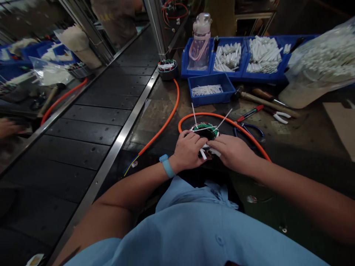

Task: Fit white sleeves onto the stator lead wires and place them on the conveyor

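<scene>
A round part with a green ring (204, 126) lies near the bench's front edge, joined to an orange cable (224, 117). Thin white strips (194, 113) stick up from its far side. My left hand (190, 149) wraps round the part's left and near side, fingers bent over the rim. From the right, my right hand (231, 152) presses its fingertips on the near rim, beside the left fingertips. Short white sleeves (203, 154) show between the hands. The palms and the part's underside are hidden.
Blue bins of white tubes (263, 55), a bottle (199, 44) and a small blue tray (212, 96) stand behind. A hammer (269, 104), pliers (277, 115) and a plastic bag (321, 66) are at right. A second round part (168, 70) sits beside the conveyor (94, 122). Another person's hand (9, 128) shows far left.
</scene>
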A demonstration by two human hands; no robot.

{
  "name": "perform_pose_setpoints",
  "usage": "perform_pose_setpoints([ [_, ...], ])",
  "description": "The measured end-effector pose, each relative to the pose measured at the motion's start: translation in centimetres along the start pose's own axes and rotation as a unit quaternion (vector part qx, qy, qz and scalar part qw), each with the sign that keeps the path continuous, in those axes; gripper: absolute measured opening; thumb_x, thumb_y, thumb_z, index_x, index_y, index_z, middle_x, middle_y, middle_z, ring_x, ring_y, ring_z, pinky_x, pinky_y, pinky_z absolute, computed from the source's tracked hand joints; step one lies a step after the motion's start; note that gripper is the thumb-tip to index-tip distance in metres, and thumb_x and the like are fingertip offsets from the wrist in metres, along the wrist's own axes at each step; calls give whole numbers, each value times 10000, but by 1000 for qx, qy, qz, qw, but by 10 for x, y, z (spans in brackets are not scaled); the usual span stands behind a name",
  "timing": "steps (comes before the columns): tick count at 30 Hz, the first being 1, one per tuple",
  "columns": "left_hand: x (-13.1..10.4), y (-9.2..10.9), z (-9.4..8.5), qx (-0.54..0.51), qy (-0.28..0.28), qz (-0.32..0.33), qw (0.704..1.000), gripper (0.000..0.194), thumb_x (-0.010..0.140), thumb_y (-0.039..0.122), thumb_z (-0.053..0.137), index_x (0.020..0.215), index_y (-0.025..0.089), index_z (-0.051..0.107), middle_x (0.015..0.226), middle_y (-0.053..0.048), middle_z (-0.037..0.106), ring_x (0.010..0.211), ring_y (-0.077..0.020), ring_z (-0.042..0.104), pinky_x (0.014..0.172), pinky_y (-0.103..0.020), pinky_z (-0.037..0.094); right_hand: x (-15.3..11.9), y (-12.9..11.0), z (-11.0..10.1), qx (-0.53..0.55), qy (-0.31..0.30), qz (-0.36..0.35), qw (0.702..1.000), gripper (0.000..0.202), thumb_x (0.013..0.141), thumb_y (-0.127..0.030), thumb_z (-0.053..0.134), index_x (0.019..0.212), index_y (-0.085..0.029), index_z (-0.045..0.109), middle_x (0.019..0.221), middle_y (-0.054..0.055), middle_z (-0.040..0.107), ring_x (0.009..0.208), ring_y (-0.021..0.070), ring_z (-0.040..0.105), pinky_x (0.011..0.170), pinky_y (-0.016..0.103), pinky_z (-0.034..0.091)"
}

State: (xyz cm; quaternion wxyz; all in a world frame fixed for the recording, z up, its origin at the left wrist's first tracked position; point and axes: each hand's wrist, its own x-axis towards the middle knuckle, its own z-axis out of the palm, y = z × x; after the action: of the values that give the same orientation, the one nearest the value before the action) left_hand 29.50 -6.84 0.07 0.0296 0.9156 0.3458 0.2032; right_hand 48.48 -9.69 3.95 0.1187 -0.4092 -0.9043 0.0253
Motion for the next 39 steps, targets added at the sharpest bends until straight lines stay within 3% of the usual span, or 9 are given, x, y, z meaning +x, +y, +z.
perform_pose_setpoints([
  [7, 1, -3, -2, -2, -25, 13, 1000, 414, 810, 587, 489, 813, 187, 597, 798, -55, 623, 836, -212, 544, 886, -410, 308, 14, 34, -11, 119, -54, 89, 987, 166, 790, -177, 519, 836, -174, 678, 796, 36, 684, 734, 167, 593, 657, 258, 383],
  [11, 1, -2, -2, 0, -19, 5, 1000, 415, 803, 593, 493, 783, 192, 599, 790, -47, 634, 811, -205, 541, 864, -405, 307, 11, 36, -10, 259, -86, 93, 958, 144, 785, -212, 538, 827, -177, 671, 772, 11, 683, 701, 146, 594, 642, 243, 400],
  [16, 1, 0, -3, -2, -27, 0, 1000, 470, 782, 641, 498, 815, 188, 618, 815, -57, 647, 827, -219, 545, 862, -414, 304, 0, 31, -6, 340, -33, 110, 934, 187, 810, -235, 531, 916, -186, 678, 881, 24, 700, 813, 164, 619, 737, 271, 438],
  [20, 1, -8, -18, -40, -73, 27, 996, 522, 773, 590, 548, 1089, 177, 587, 960, -90, 644, 940, -252, 544, 918, -434, 300, -4, 23, -2, 339, 9, 157, 928, 153, 799, -219, 539, 877, -193, 668, 857, 22, 698, 803, 172, 628, 740, 284, 458],
  [22, 0, -17, -28, -92, -108, 82, 987, 672, 790, 559, 550, 1322, 170, 419, 1136, -118, 600, 1056, -258, 517, 966, -426, 295, -12, 13, -2, 301, 42, 184, 935, 183, 800, -229, 548, 952, -196, 644, 883, 27, 694, 811, 175, 629, 745, 288, 461],
  [24, -1, -26, -32, -126, -120, 128, 976, 682, 849, 535, 490, 1396, 167, 315, 1237, -131, 550, 1135, -243, 486, 993, -401, 298, -22, -2, -1, 231, 90, 216, 944, 207, 813, -263, 546, 993, -190, 618, 884, 42, 689, 786, 181, 630, 717, 290, 462],
  [29, -4, -34, -6, -67, -5, 132, 989, 635, 903, 613, 273, 1249, 140, 517, 1014, -112, 644, 953, -210, 567, 908, -376, 357, -37, -35, 25, 102, 147, 123, 976, 214, 822, -170, 469, 984, -176, 608, 906, 75, 689, 822, 190, 636, 716, 287, 467],
  [33, -4, -28, 14, -33, 100, 104, 989, 678, 897, 642, 198, 1050, 152, 640, 798, -68, 667, 789, -182, 581, 803, -341, 377, -37, -43, 58, 131, 249, 108, 954, 173, 825, -141, 450, 920, -177, 590, 830, 58, 682, 749, 159, 634, 676, 259, 486],
  [39, 1, -14, 9, -32, 122, 44, 991, 504, 960, 490, 278, 868, 182, 666, 744, -29, 682, 718, -144, 580, 772, -321, 354, -41, -52, 76, 130, 293, 122, 939, 212, 851, -169, 474, 1042, -181, 564, 963, 75, 682, 898, 170, 641, 784, 290, 512],
])
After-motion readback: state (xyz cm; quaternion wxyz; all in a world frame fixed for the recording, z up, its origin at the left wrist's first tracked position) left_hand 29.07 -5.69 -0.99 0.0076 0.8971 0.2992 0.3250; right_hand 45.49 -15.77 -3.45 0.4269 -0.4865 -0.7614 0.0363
